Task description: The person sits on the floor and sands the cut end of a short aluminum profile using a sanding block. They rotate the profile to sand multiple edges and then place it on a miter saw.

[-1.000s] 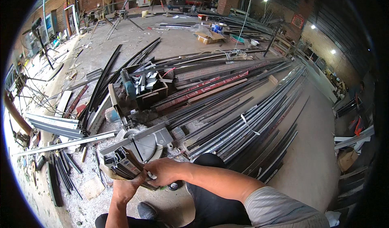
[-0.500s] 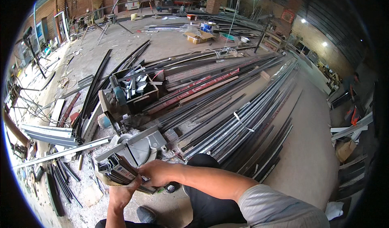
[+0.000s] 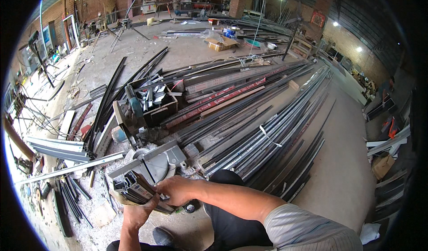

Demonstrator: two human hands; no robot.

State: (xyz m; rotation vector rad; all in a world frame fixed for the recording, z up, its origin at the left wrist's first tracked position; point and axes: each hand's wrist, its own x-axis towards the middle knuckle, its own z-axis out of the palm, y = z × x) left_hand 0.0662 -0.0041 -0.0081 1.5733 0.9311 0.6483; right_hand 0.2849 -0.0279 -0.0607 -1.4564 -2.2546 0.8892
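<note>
Low in front of me lies a stack of short dark metal profiles (image 3: 139,187) with silver cut ends. My left hand (image 3: 141,211) is closed at its near side, thumb reaching toward my other hand; what its fingers grip is hidden. My right hand (image 3: 177,189) crosses to the stack's right end, its fingers closed on a small silvery piece (image 3: 164,197) whose kind is too small to make out. Both hands nearly meet there. Just beyond the stack is the mitre saw (image 3: 154,165), with its round grey table, and a straight fence behind the hands.
Long metal profiles (image 3: 272,137) cover the floor ahead and to the right, some tied with a white strap. An open box of offcuts (image 3: 156,101) stands beyond the saw. Pale profiles (image 3: 58,149) lie left. Another person (image 3: 386,90) is at the far right. A cardboard box (image 3: 220,43) sits farther back.
The whole view has shifted slightly, scene moving a little right and down. Both hands stay at the profile stack with nearly the same hold. A person now shows more clearly at the far right.
</note>
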